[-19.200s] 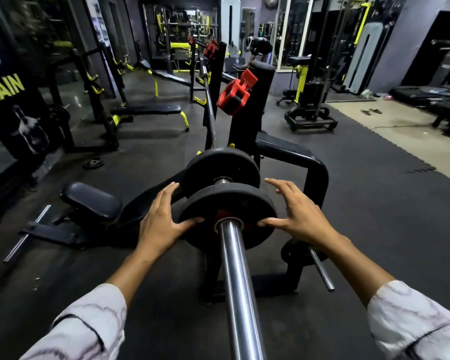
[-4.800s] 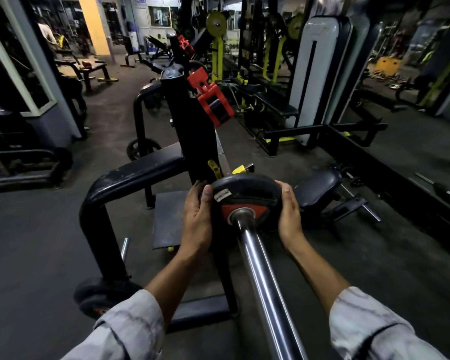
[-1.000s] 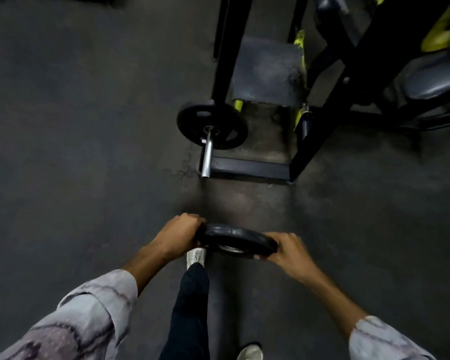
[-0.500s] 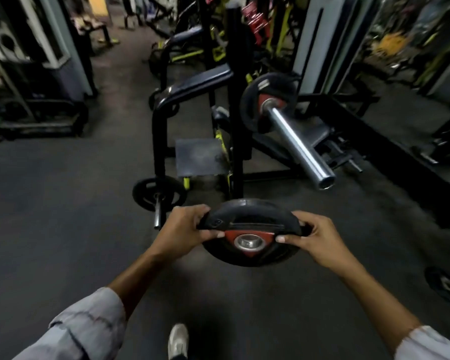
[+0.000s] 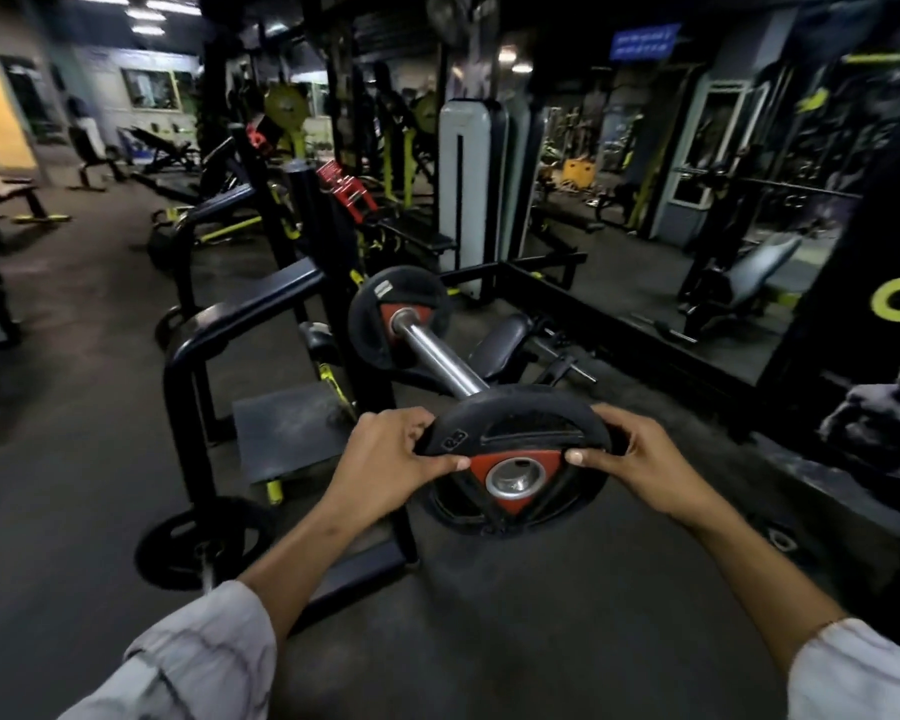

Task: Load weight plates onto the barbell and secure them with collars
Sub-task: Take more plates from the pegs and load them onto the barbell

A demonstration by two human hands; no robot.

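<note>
I hold a black weight plate (image 5: 515,433) with a red hub and a steel centre hole in front of me. My left hand (image 5: 385,462) grips its left rim and my right hand (image 5: 640,465) grips its right rim. Just beyond the plate the steel barbell sleeve (image 5: 437,361) points toward me, its tip hidden behind the plate's top edge. One black plate with a red hub (image 5: 372,314) sits further up the sleeve against the rack. A red collar (image 5: 346,192) hangs on the black rack upright (image 5: 318,236).
Another black plate (image 5: 188,543) sits on a low peg of the rack at lower left. A black bench pad (image 5: 500,345) lies right of the bar. A mirror wall (image 5: 749,200) is to the right, more benches and machines behind. Dark rubber floor (image 5: 489,615) under me.
I have stepped closer to the bar and raised the plate; its top edge now covers the sleeve's end. Both hands keep their hold on the rim.
</note>
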